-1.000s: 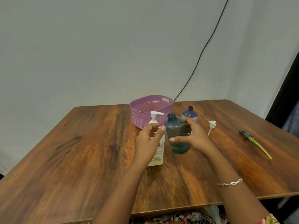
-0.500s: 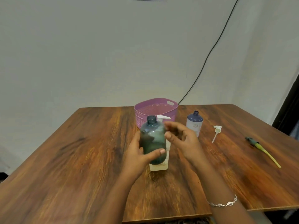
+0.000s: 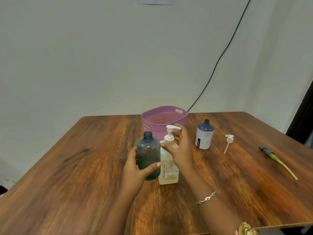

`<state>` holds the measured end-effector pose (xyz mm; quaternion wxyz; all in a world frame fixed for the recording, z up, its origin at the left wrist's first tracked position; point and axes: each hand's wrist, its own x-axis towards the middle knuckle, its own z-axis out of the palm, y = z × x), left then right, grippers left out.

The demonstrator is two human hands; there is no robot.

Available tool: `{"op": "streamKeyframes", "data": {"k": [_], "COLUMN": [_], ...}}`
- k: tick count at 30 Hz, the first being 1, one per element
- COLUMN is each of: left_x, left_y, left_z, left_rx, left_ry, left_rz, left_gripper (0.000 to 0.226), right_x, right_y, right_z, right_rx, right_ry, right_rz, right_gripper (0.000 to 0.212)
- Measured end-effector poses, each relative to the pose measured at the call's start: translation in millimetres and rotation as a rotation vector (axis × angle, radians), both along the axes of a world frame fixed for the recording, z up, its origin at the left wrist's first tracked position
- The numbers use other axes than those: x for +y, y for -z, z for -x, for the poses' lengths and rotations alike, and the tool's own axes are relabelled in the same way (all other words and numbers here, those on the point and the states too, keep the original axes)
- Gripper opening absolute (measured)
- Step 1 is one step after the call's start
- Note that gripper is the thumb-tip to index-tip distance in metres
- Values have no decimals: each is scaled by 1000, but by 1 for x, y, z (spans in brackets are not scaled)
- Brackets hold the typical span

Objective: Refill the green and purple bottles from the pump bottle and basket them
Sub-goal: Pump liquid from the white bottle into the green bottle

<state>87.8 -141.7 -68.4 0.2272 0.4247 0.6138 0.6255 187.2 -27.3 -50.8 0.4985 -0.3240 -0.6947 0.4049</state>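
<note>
My left hand (image 3: 135, 168) grips the uncapped green bottle (image 3: 148, 154) upright, just left of the white pump bottle (image 3: 169, 167), which stands on the table. My right hand (image 3: 182, 148) hovers at the pump bottle's neck, fingers spread, right beside the pump head (image 3: 171, 128); whether it touches is unclear. The purple bottle (image 3: 204, 135) stands uncapped to the right. The purple basket (image 3: 149, 119) sits behind the pump bottle and looks to hold nothing.
A loose white pump cap (image 3: 228, 141) with its tube lies right of the purple bottle. A dark cap with a yellow-green tube (image 3: 277, 161) lies near the right edge of the wooden table (image 3: 67, 167). A black cable runs down the wall.
The green bottle passed from my right hand to my left and moved to the left of the pump bottle. My right hand let go and moved to the pump bottle's neck.
</note>
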Motion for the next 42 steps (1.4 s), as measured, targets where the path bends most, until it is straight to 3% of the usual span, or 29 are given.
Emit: {"op": "streamKeyframes", "data": {"k": [7,13,22,25,28,30,34,39,42], "left_x": [1,1,4,3,2,2,3,2,0], "left_y": [5,6,9,9,8,8,8,7,7], "left_z": [5,7,3,3,7,9,11,12,13], "left_rx": [-18,-1,3,-14,-34,-41,-47,-45,-35], "left_ry": [-17,-26,-47,-44,-51,-56,-68,-59,-61], "left_rz": [12,13,3,10,-2,-2,-7,4,11], "left_gripper": [74,73,88,85,83,81,71,79,88], "right_x": [-6,-7,-2,4,10,18,32,35,32], "right_y": [15,25,32,31,13,1,-9,-5,-10], "right_z": [7,9,12,8,-2,-4,-2,3,7], "right_rx": [59,40,-169,-78,224,320,166,203,10], "right_ry": [161,236,343,182,-266,-388,-446,-472,-377], "right_rz": [-165,-344,-558,-458,22,248,228,249,42], "right_gripper": [49,52,49,49,37,37,45,37,22]}}
